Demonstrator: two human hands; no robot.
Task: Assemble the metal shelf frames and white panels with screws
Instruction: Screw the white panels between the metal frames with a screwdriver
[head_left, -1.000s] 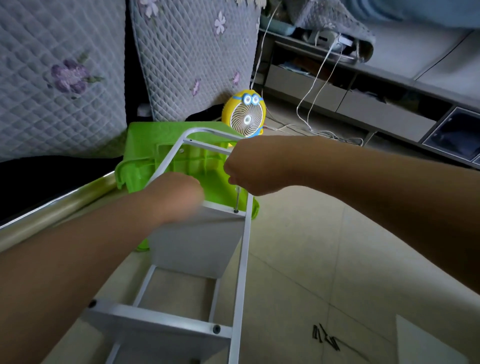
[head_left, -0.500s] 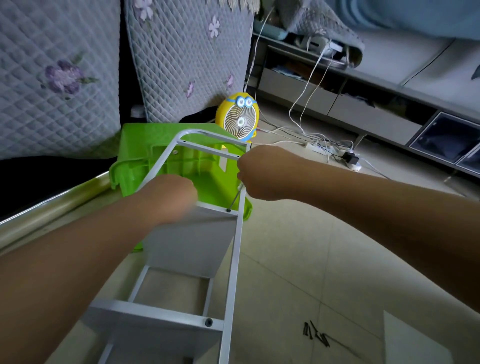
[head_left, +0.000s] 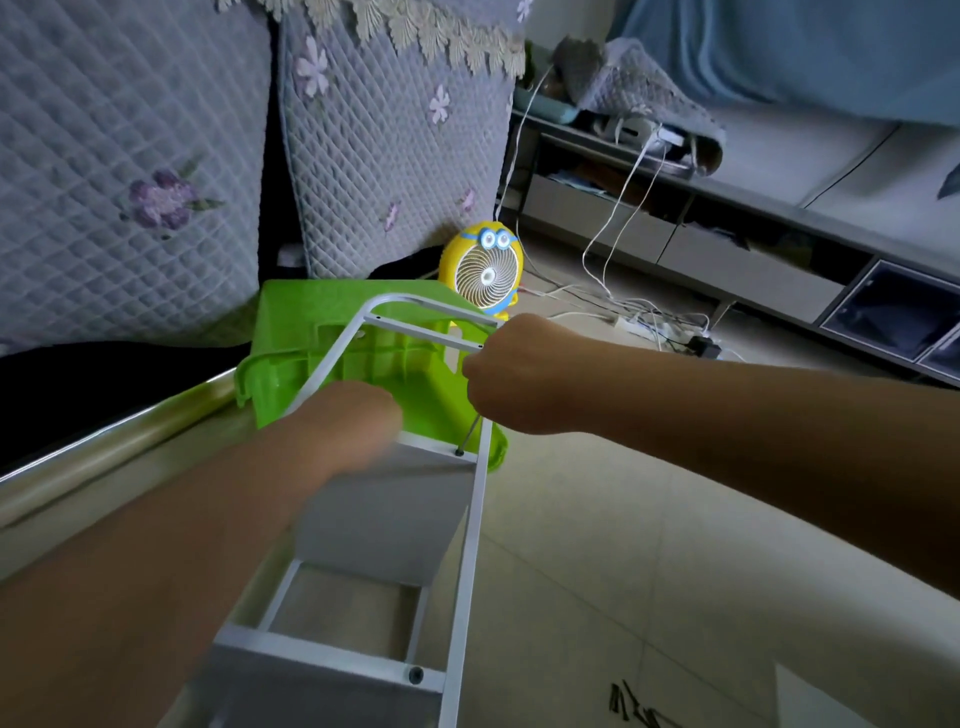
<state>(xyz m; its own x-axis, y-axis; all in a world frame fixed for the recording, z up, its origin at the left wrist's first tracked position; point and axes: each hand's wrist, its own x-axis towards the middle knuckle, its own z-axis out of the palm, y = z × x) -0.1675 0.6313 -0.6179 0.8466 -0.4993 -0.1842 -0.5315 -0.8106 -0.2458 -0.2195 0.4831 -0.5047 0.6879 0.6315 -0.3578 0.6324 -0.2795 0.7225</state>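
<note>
A white metal shelf frame (head_left: 470, 561) lies lengthwise in front of me, its far end over a green plastic stool (head_left: 374, 358). Two white panels are fixed in it: one in the middle (head_left: 379, 514) and one near me (head_left: 311, 686), with a dark screw head (head_left: 415, 674) in its edge. My right hand (head_left: 511, 379) is closed around a thin dark hex key (head_left: 471, 434) whose tip sits in a screw (head_left: 459, 452) at the middle panel's right corner. My left hand (head_left: 348, 421) is blurred and rests on the middle panel's far left edge; its grip is hidden.
Several loose dark screws (head_left: 636, 714) lie on the tiled floor at the lower right, beside a spare white panel (head_left: 852, 701). A yellow cartoon fan (head_left: 485, 275) stands behind the stool. Cables and a power strip (head_left: 644, 325) trail near a low cabinet. Quilted cushions stand at the left.
My right hand has shifted slightly right and up along the frame rail, keeping the hex key on the screw. The view tilted upward a little. My left hand stays on the panel.
</note>
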